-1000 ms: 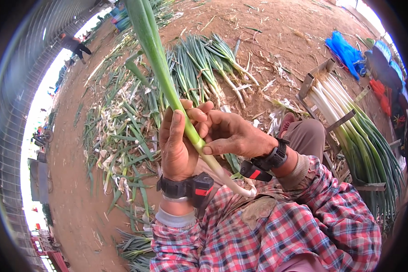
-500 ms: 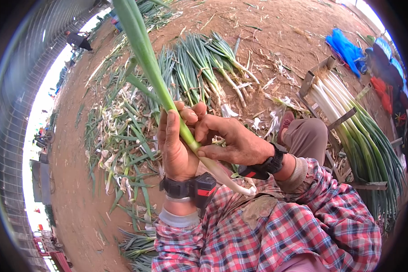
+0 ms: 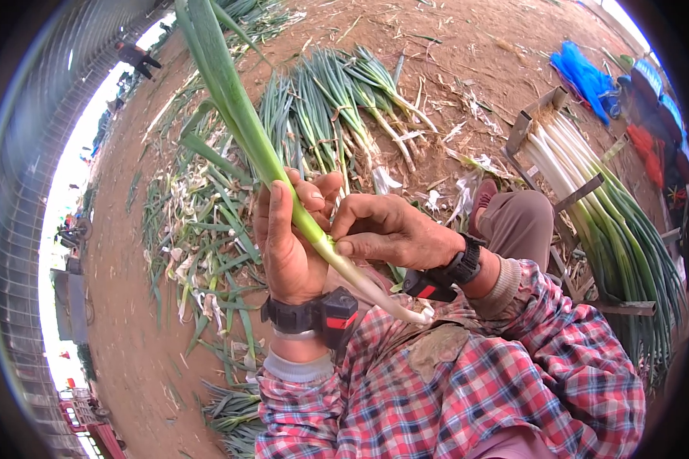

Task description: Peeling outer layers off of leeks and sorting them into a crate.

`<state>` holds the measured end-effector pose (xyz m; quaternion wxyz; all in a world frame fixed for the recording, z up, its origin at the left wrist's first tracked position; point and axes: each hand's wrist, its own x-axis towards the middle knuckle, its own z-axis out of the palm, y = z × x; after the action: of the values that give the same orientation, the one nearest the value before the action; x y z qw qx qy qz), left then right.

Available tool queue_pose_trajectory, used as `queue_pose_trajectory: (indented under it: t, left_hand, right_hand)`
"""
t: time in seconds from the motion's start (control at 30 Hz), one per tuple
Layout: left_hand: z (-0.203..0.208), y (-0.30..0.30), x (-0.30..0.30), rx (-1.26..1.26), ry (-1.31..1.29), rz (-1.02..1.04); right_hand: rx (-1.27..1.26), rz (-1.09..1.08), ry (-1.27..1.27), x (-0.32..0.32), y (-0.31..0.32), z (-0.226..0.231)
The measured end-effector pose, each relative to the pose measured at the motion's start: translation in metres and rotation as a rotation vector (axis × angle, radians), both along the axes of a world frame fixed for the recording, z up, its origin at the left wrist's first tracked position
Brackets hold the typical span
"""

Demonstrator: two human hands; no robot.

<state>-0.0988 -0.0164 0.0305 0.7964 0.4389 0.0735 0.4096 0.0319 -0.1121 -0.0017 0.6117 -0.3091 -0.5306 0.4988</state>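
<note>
A long green onion (image 3: 254,138) slants across in front of me, its green leaves toward the upper left and its white root end near my lap. My left hand (image 3: 291,245) is wrapped round the stalk from below, thumb along its left side. At the pale green part of the stem, my right hand (image 3: 402,237) pinches with thumb and forefinger, where a small torn edge of skin shows. Both wrists wear black straps with small boxes.
On the soil ahead lie bunched green onions (image 3: 329,107), with a heap of stripped leaves (image 3: 207,222) to their left. At right, a metal rack (image 3: 578,193) holds a thick bundle of cleaned green onions (image 3: 612,229). Blue sheeting (image 3: 582,80) lies beyond. A person (image 3: 136,57) stands far left.
The green onion and both hands have shifted slightly left. A small tear now shows in the stem's skin beside my right fingertips.
</note>
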Motion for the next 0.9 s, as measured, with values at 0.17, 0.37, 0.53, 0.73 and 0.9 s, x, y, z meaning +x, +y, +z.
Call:
queue_pose_trajectory:
  t: [0.17, 0.37, 0.53, 0.73, 0.9]
  left_hand:
    - [0.005, -0.002, 0.002, -0.117, -0.087, 0.03]
    - [0.016, 0.009, -0.003, -0.082, -0.031, 0.164]
    - [0.014, 0.037, -0.026, 0.021, 0.027, 0.262]
    - [0.035, 0.0, 0.001, 0.038, 0.013, 0.223]
    - [0.043, -0.007, -0.007, -0.037, 0.118, 0.256]
  right_hand:
    - [0.029, -0.056, -0.165, 0.004, -0.004, 0.01]
    - [0.013, -0.016, -0.196, 0.027, -0.05, -0.001]
    - [-0.015, -0.286, -0.746, 0.05, -0.083, -0.001]
    - [0.18, -0.534, -0.526, -0.012, -0.008, 0.014]
    - [0.189, -0.583, -0.456, -0.032, 0.008, 0.018]
